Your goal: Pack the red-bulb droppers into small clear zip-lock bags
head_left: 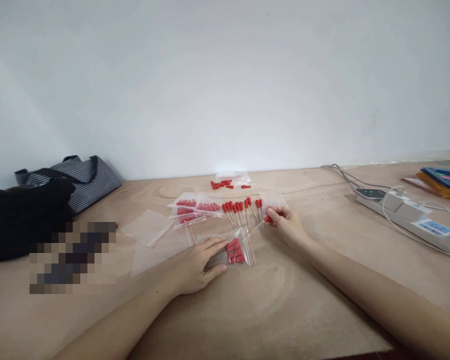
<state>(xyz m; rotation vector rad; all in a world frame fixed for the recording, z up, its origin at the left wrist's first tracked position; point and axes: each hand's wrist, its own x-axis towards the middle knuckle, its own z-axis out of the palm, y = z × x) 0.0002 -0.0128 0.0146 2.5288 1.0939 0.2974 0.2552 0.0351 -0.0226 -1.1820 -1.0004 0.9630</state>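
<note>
My left hand (195, 267) rests over a clear zip-lock bag (250, 249), its fingers along the upper side and thumb along the lower, holding the bag on the table. Several droppers with red rubber bulbs (235, 251) lie inside this bag. My right hand (283, 222) pinches one dropper (267, 219) by its red bulb. The clear tube of that dropper points down and left toward the bag's right end; whether its tip is inside I cannot tell. Between and behind my hands lies a row of loose droppers (237, 206), bulbs facing the wall.
Filled bags (187, 210) are stacked behind my left hand, with flat clear bags (146, 227) to their left. Loose red bulbs (221, 184) lie near the wall. A power strip (416, 220) with cables stands right; a striped bag (93, 182) and black cloth (26, 220) lie left.
</note>
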